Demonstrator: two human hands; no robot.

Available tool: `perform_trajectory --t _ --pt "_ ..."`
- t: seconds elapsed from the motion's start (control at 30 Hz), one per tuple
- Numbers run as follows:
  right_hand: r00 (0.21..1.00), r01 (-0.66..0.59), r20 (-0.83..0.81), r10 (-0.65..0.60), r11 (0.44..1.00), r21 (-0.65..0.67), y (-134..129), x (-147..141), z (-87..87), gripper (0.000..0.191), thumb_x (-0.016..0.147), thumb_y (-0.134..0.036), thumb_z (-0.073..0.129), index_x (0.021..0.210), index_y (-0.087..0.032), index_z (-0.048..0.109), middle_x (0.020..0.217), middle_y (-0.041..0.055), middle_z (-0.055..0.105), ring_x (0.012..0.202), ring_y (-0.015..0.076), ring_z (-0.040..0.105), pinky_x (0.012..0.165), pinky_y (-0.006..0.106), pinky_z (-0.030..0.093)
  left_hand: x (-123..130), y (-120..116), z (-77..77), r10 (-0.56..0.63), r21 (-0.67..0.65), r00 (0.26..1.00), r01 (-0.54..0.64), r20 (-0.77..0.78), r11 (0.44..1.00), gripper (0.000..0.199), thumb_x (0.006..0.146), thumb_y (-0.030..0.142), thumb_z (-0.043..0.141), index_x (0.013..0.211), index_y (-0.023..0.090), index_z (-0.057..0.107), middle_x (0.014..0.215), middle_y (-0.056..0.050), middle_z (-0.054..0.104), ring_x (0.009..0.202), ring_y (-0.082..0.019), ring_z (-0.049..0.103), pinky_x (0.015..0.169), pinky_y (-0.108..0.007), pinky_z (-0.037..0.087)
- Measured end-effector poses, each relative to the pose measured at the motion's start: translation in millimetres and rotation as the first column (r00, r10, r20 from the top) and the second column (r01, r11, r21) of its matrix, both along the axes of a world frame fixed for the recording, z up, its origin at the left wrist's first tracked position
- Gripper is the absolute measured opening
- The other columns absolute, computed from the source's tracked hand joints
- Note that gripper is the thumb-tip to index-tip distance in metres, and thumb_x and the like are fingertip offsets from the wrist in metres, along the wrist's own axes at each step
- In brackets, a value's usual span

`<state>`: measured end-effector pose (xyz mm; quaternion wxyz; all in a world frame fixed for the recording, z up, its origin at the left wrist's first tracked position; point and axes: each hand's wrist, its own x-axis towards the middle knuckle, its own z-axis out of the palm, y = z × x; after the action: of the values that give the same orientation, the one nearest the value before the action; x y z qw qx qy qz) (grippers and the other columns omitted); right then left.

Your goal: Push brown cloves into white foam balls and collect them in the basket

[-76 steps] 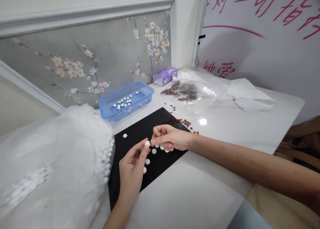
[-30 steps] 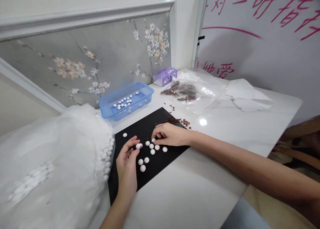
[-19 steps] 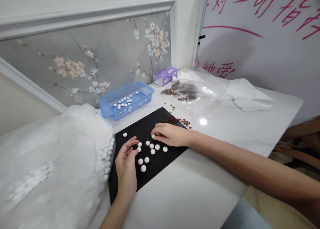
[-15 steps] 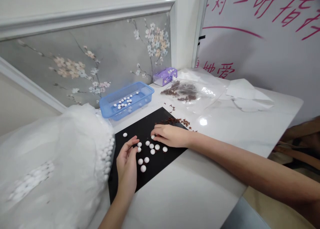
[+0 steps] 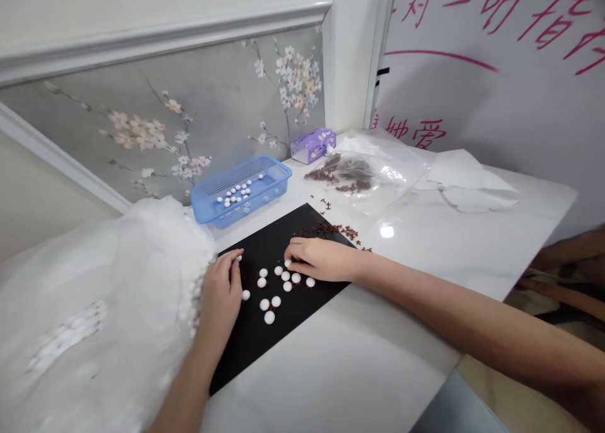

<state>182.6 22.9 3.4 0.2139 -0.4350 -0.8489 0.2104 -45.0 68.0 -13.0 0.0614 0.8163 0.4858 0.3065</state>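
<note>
Left hand (image 5: pixel 220 297) curled at edge of black board (image 5: pixel 246 338), grip not possible to tell; right hand (image 5: pixel 321 259) with fingers together, touching white beads (image 5: pixel 276 288) on board. More beads inside blue plastic basket (image 5: pixel 281 176); dried brown pieces (image 5: pixel 341 173) inside clear plastic bag (image 5: pixel 401 168).

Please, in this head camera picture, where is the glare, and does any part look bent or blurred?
In the head view, a round glare shines on the glossy white tabletop; the wide lens bends the white wall moulding; the brown shapes at the right edge look blurred.
</note>
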Motion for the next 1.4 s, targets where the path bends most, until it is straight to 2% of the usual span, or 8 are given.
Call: perform_trajectory --t 0.1,0.27,0.43,0.7,0.93,1.17,1.4 --pt "1.000 0.005 0.009 -0.005 1.000 -0.001 0.0 0.0 -0.6 0.015 0.089 -0.019 0.044 0.093 -0.013 0.056 0.095 0.0090 0.055 0.084 0.0171 0.055 0.077 0.030 0.044 0.3 -0.4 0.9 0.028 0.001 0.998 -0.028 0.048 1.000 0.026 0.086 0.027 0.039 0.098 0.018 0.059 0.105 -0.010 0.061 0.099 -0.024 0.057 0.090 -0.039 0.043" --pt "1.000 0.007 0.012 -0.007 1.000 0.004 -0.5 -1.2 -1.9 0.015 0.089 -0.019 0.044 0.093 -0.013 0.057 0.094 0.0088 0.056 0.083 0.0169 0.055 0.076 0.030 0.044 1.5 -1.2 2.1 0.079 -0.072 0.995 -0.075 0.067 0.995 0.022 0.080 0.037 0.050 0.090 0.020 0.060 0.103 -0.009 0.061 0.093 -0.024 0.058 0.086 -0.039 0.044" --pt "1.000 0.010 0.001 -0.010 1.000 -0.008 -1.0 -0.9 -1.6 0.014 0.089 -0.019 0.044 0.093 -0.013 0.057 0.094 0.0087 0.056 0.083 0.0172 0.055 0.076 0.030 0.044 0.8 -1.3 0.6 0.148 -0.159 0.982 -0.128 0.118 0.979 0.017 0.078 0.032 0.052 0.087 0.021 0.061 0.092 -0.006 0.065 0.085 -0.023 0.061 0.083 -0.039 0.047" --pt "1.000 0.007 -0.023 -0.007 1.000 -0.019 -1.7 -1.2 0.3 0.013 0.088 -0.019 0.046 0.093 -0.014 0.057 0.094 0.0092 0.056 0.083 0.0179 0.056 0.076 0.031 0.043 4.3 -5.5 2.9 0.207 -0.185 0.911 -0.149 0.356 0.971 0.028 0.071 0.033 0.062 0.095 0.019 0.056 0.092 -0.006 0.063 0.087 -0.020 0.063 0.082 -0.037 0.051" --pt "1.000 0.004 -0.009 -0.004 1.000 -0.018 -2.0 -0.9 1.2 0.015 0.089 -0.019 0.044 0.093 -0.013 0.057 0.095 0.0095 0.057 0.084 0.0183 0.056 0.076 0.031 0.043 4.3 -5.8 4.8 0.193 -0.174 0.953 -0.155 0.232 0.972 0.030 0.075 0.031 0.058 0.103 0.021 0.054 0.091 -0.006 0.065 0.088 -0.021 0.062 0.082 -0.038 0.049" --pt "0.999 0.000 -0.034 -0.001 1.000 -0.016 -1.8 -0.5 -0.8 0.014 0.088 -0.019 0.045 0.093 -0.013 0.057 0.093 0.0094 0.057 0.084 0.0182 0.055 0.076 0.031 0.043 2.0 -0.9 -1.3 0.179 -0.179 0.941 -0.131 0.288 0.975 0.041 0.074 0.031 0.058 0.112 0.020 0.047 0.097 -0.006 0.056 0.081 -0.019 0.062 0.069 -0.035 0.052" --pt "1.000 -0.007 -0.028 0.007 1.000 -0.004 -1.9 -0.7 -1.4 0.020 0.088 -0.018 0.044 0.099 -0.013 0.060 0.095 0.0098 0.058 0.085 0.0179 0.057 0.079 0.031 0.044 1.2 -0.3 -2.4 0.127 -0.128 0.964 -0.098 0.234 0.987 0.036 0.077 0.029 0.053 0.111 0.021 0.048 0.099 -0.006 0.051 0.081 -0.018 0.058 0.065 -0.031 0.050"
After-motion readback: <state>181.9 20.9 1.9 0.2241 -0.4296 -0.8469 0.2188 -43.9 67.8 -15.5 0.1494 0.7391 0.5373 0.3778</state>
